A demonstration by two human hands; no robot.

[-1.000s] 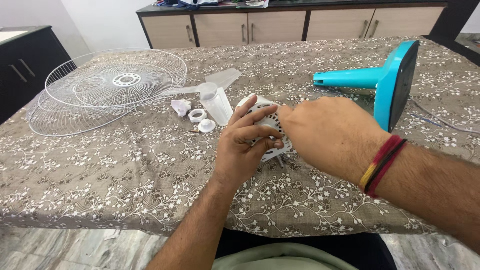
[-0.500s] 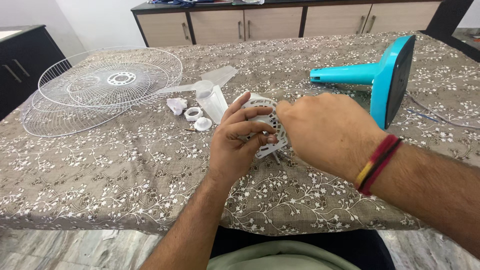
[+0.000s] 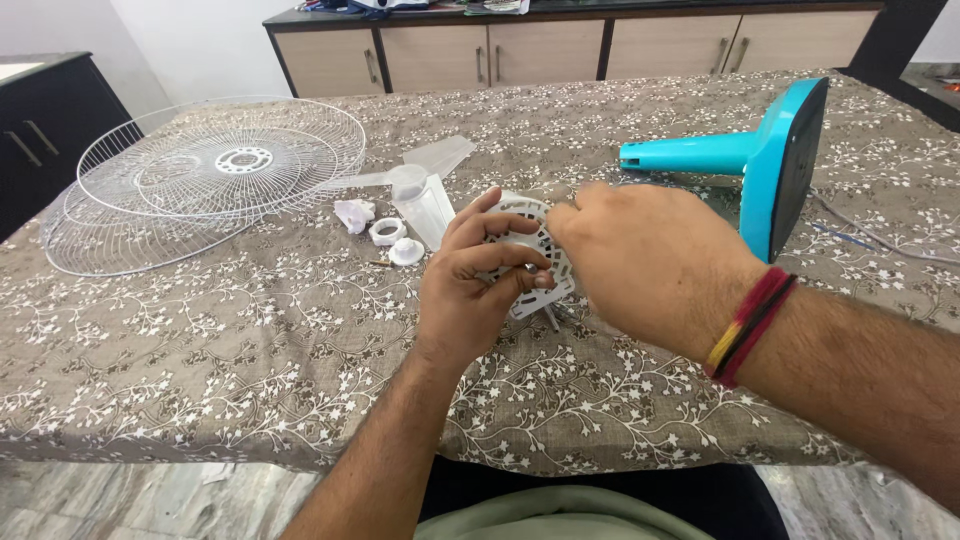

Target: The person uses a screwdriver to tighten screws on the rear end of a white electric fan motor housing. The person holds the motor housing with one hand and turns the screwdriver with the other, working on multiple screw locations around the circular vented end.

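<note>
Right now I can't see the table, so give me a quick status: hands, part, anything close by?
Left hand gripping white vented fan housing. Right hand on its top edge. Small white fittings and clear blade just left; teal stand right.

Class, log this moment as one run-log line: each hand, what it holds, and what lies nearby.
left hand: grips white vented fan part | right hand: on same part | nearby: wire fan guards, teal fan base

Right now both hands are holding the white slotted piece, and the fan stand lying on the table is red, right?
Not quite. The fan stand is turquoise blue, not red, as the head view shows. The left hand and right hand do hold the white slotted piece over the table.
</note>
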